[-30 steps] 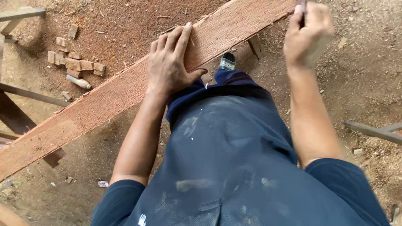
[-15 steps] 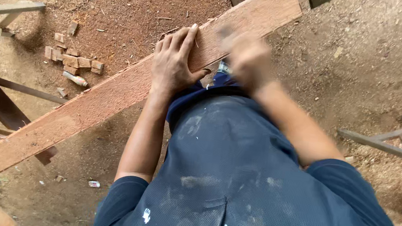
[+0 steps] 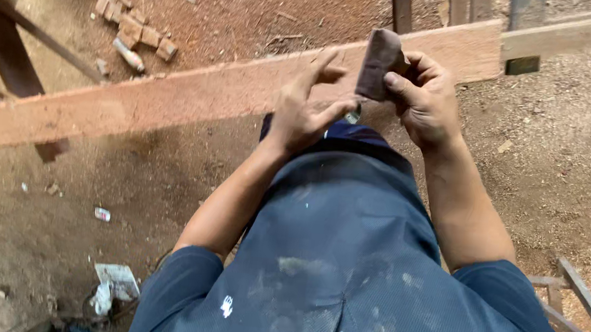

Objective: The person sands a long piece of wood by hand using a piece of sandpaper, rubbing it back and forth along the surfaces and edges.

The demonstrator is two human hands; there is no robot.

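A long reddish wooden plank [image 3: 171,98] runs across the view from lower left to upper right, above a sawdust floor. My left hand [image 3: 305,108] rests on the plank with fingers spread, holding nothing. My right hand [image 3: 423,99] is closed around a dark brown sanding block [image 3: 378,63], held upright just above the plank, right beside my left fingertips. My blue dusty trousers [image 3: 343,266] fill the lower middle of the view.
Small wood offcuts [image 3: 135,25] lie on the sawdust beyond the plank. Dark timber pieces [image 3: 2,33] stand at upper left, metal frame bars [image 3: 586,321] at lower right. Scraps of litter [image 3: 111,286] lie at lower left. More boards [image 3: 544,31] cross at upper right.
My right hand came down from the plank's far end to meet my left hand, now holding the block upright. The view shifted, so the plank lies flatter across the frame.
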